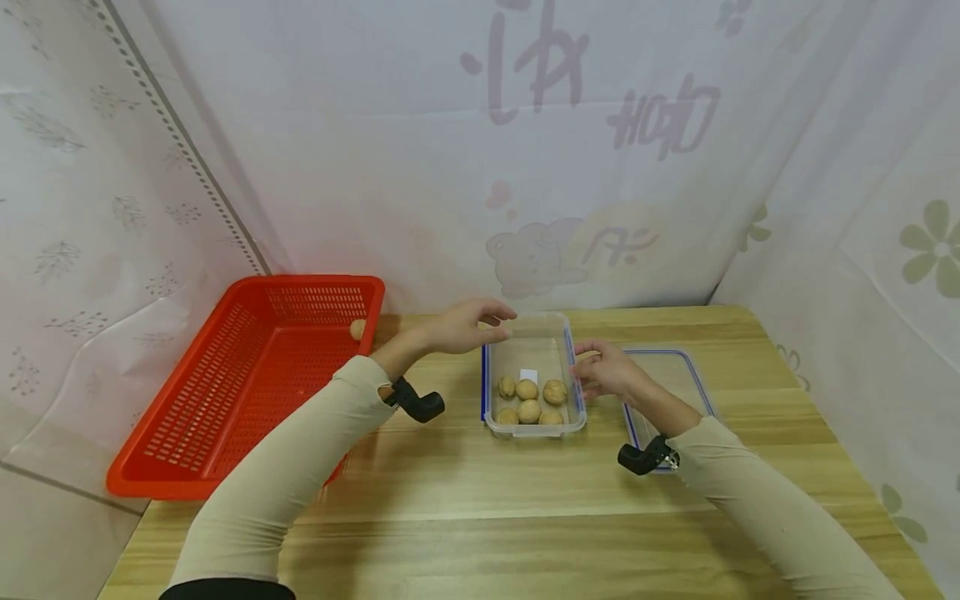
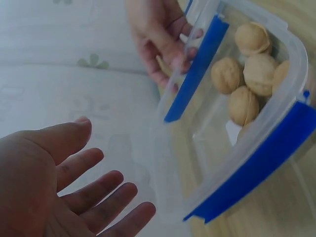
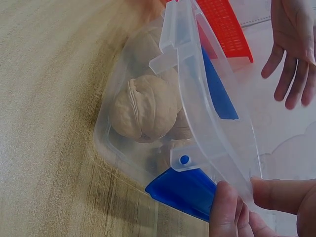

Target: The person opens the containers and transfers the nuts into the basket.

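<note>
A clear plastic food container (image 1: 525,430) with blue side clips stands on the table, several walnuts (image 1: 528,389) gathered in its near half. A small white slip (image 1: 528,375) lies beside them. My right hand (image 1: 606,371) pinches the container's right wall, thumb and fingers on either side of the rim in the right wrist view. My left hand (image 1: 465,325) hovers by the far left corner, holding nothing. In the left wrist view its fingers (image 2: 94,197) are spread and apart from the rim.
To the left stands a red plastic basket (image 1: 262,383) with a single walnut (image 1: 357,330) by its right wall. A clear lid (image 1: 663,383) edged in blue lies flat right of the container, partly behind my right forearm. Printed cloth (image 1: 420,167) hangs around the wooden table (image 1: 465,508).
</note>
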Demonstrator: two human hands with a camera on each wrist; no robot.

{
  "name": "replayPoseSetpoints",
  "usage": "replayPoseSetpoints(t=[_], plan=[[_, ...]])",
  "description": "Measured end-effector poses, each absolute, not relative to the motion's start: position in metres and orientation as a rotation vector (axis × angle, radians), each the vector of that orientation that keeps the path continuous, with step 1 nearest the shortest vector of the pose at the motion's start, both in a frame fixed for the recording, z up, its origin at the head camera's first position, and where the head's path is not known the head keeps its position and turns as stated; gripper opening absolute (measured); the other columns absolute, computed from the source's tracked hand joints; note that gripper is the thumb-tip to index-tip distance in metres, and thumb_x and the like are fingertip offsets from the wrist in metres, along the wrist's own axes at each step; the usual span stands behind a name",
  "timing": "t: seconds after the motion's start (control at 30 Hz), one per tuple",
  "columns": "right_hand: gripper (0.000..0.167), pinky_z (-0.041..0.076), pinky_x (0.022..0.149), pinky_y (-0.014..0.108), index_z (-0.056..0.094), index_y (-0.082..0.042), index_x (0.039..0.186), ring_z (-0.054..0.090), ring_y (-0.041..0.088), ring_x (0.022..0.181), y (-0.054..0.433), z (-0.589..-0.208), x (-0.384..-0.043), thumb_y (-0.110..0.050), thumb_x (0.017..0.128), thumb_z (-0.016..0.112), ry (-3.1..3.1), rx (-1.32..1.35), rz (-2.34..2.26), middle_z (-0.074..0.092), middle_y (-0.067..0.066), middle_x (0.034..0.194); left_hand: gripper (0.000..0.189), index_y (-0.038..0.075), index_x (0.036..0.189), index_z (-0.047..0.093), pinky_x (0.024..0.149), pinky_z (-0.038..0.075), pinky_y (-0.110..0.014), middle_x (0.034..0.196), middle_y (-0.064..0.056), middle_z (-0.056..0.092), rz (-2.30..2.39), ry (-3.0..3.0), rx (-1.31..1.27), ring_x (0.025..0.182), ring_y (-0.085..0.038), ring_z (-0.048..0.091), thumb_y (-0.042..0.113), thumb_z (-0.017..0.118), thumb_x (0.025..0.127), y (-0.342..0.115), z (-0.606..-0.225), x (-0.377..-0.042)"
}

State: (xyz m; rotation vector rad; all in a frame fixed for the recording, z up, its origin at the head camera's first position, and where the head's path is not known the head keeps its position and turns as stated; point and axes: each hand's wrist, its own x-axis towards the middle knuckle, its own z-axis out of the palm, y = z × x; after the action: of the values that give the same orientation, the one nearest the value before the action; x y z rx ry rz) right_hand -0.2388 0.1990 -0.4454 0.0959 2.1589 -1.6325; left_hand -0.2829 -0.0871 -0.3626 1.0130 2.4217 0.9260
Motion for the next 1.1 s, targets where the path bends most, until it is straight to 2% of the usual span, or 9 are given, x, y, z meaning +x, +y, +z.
replayPoseSetpoints(t=[0.27,0.53,0.7,0.83,1.1], plan=[[0.046,0.061,0.070,0.034,0.039,0.006,0.142,0.063,0.019,0.082,0.198,-0.444,-0.239,-0.001,0.101,0.058,2.154,0.104,-1.639,0.062,0.020,0.107,0.047,-0.001,0.146,0.050,0.112,0.042,-0.043,0.148,-0.017,0.052,0.868,2.339,1.002,0.137,-0.034,0.048,0.022,0.058,0.105,-0.058,-0.381,-0.284],[0.047,0.061,0.072,0.036,0.037,0.007,0.142,0.063,0.019,0.084,0.201,-0.445,-0.241,-0.002,0.101,0.059,2.153,0.086,-1.627,0.061,0.021,0.109,0.047,-0.001,0.145,0.052,0.113,0.042,-0.040,0.147,-0.017,0.054,0.870,2.238,1.095,0.136,-0.038,0.049,0.016,0.063,0.102,-0.034,-0.395,-0.291],[0.048,0.061,0.074,0.036,0.038,0.007,0.142,0.063,0.017,0.083,0.201,-0.443,-0.242,-0.003,0.101,0.059,2.164,0.081,-1.617,0.062,0.021,0.110,0.046,-0.004,0.142,0.053,0.109,0.045,-0.031,0.147,-0.019,0.053,0.911,2.172,1.027,0.135,-0.038,0.050,0.016,0.065,0.102,-0.027,-0.403,-0.299],[0.048,0.061,0.073,0.035,0.037,0.006,0.143,0.063,0.017,0.083,0.200,-0.443,-0.242,-0.003,0.100,0.058,2.159,0.086,-1.615,0.062,0.021,0.110,0.047,-0.007,0.142,0.052,0.107,0.047,-0.030,0.148,-0.022,0.051,0.933,2.110,0.975,0.135,-0.038,0.051,0.012,0.065,0.101,-0.023,-0.410,-0.303],[0.048,0.062,0.073,0.036,0.038,0.007,0.142,0.063,0.019,0.087,0.200,-0.444,-0.241,-0.003,0.101,0.059,2.165,0.077,-1.609,0.062,0.025,0.114,0.044,-0.005,0.136,0.057,0.103,0.049,-0.031,0.142,-0.020,0.056,0.925,2.041,0.900,0.132,-0.033,0.053,0.011,0.071,0.097,-0.014,-0.420,-0.308]])
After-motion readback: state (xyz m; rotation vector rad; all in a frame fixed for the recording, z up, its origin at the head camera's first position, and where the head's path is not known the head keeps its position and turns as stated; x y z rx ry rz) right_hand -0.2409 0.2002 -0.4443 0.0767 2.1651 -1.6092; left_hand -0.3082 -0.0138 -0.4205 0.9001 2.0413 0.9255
